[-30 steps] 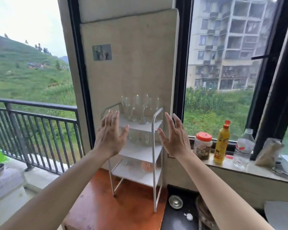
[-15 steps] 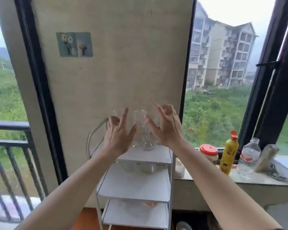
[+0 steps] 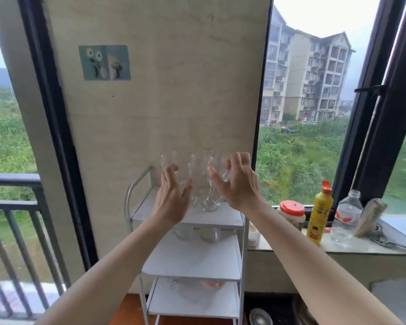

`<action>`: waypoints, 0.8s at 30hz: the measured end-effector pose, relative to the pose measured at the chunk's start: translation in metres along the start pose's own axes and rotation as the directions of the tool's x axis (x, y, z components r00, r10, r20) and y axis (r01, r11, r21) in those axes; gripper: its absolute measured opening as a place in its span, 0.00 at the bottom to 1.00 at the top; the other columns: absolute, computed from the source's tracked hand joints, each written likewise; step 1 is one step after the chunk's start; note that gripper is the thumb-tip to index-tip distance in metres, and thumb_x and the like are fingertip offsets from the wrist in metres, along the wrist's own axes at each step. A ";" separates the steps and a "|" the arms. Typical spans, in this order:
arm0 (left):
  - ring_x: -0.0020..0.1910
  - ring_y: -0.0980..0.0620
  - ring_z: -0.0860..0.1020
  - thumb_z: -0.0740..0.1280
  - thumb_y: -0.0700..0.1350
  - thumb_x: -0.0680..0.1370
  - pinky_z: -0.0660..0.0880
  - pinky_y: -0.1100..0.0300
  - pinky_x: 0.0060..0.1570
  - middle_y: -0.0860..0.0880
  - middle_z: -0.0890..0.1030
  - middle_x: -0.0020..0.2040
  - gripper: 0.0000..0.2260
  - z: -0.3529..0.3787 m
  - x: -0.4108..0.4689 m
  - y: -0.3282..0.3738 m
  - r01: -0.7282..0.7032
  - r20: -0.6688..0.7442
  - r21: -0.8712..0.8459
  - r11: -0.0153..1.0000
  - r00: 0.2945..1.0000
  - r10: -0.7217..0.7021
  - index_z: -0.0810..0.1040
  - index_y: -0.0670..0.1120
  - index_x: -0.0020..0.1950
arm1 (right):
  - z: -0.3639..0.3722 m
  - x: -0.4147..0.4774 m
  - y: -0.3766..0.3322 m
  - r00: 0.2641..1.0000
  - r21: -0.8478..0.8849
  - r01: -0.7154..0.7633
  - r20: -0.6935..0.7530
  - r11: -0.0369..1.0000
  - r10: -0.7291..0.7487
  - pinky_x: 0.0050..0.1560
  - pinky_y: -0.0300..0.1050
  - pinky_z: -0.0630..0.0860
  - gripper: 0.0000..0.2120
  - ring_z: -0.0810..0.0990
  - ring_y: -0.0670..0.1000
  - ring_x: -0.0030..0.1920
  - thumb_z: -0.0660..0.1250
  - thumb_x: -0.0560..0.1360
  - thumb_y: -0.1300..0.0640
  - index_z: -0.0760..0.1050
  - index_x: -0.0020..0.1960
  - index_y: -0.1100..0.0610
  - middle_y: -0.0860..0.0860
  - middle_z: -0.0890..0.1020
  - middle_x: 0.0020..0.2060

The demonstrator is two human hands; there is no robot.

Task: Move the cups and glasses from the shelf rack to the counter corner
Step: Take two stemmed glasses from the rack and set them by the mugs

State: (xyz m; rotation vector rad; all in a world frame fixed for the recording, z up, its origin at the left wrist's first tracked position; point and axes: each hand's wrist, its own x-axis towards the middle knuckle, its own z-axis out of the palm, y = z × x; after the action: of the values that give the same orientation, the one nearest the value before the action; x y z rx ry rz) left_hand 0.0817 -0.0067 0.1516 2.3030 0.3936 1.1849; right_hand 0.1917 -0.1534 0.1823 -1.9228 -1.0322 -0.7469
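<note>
Both hands are up at the stemmed glasses [image 3: 198,177] on the top shelf [image 3: 220,216] of the white rack [image 3: 127,200], so by my reckoning the job has barely begun. Every glass I can see stands on the rack, and nothing looks lifted yet.

The right hand [image 3: 236,186] has its fingers [image 3: 238,160] curled round the bowl of the right-most glass [image 3: 220,168], with the thumb set against the near side. It looks like a proper hold. The left hand [image 3: 174,198] is half closed, fingers hooked over and thumb out, cupped round the bowl of a glass on the left of the group. The clear glass and the back of the hand hide the contact, so I cannot tell whether it grips yet.

Between the two hands more stemmed glasses stand close together, upright, their feet on the shelf.

One shelf down, two small cups [image 3: 209,234] sit at the back of the middle shelf [image 3: 192,256]. On the bottom shelf [image 3: 192,303] there is something pinkish [image 3: 211,283], too blurred to name. All of it looks left to move.

To the right a window ledge [image 3: 361,248] carries a red-lidded jar [image 3: 292,212], a yellow bottle [image 3: 319,219] and a clear bottle [image 3: 347,219]. I cannot make out the counter corner from here.
</note>
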 end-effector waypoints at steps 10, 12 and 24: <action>0.55 0.51 0.74 0.64 0.48 0.79 0.71 0.54 0.52 0.42 0.72 0.59 0.18 -0.037 -0.015 0.031 -0.117 -0.310 -0.143 0.983 0.948 0.068 0.60 0.49 0.64 | -0.039 -0.010 -0.032 0.983 0.292 0.072 -0.183 0.954 -0.018 0.40 0.27 0.68 0.21 0.76 0.44 0.42 0.62 0.70 0.42 0.65 0.52 0.58 0.54 0.72 0.47; 0.52 0.68 0.72 0.64 0.47 0.77 0.68 0.70 0.54 0.47 0.71 0.58 0.19 -0.042 -0.020 0.041 -0.228 -0.403 -0.147 0.963 0.902 0.152 0.61 0.50 0.65 | -0.049 -0.013 -0.038 0.962 0.349 0.115 -0.271 0.930 -0.017 0.43 0.30 0.70 0.24 0.79 0.51 0.41 0.61 0.72 0.45 0.67 0.58 0.63 0.58 0.75 0.50; 0.45 0.61 0.74 0.62 0.42 0.75 0.76 0.56 0.44 0.68 0.65 0.63 0.27 0.045 -0.070 0.135 -0.436 -0.369 -0.558 0.706 0.892 0.259 0.60 0.47 0.74 | -0.165 -0.084 0.009 0.811 0.251 0.089 -0.580 0.964 0.076 0.49 0.63 0.78 0.21 0.78 0.68 0.53 0.59 0.77 0.49 0.61 0.66 0.54 0.65 0.72 0.59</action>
State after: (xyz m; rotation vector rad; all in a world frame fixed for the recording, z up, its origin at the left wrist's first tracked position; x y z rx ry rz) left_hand 0.0813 -0.1647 0.1592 1.6568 -0.3518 1.5304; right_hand 0.1383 -0.3303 0.1951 -1.3186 -0.7002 -1.0617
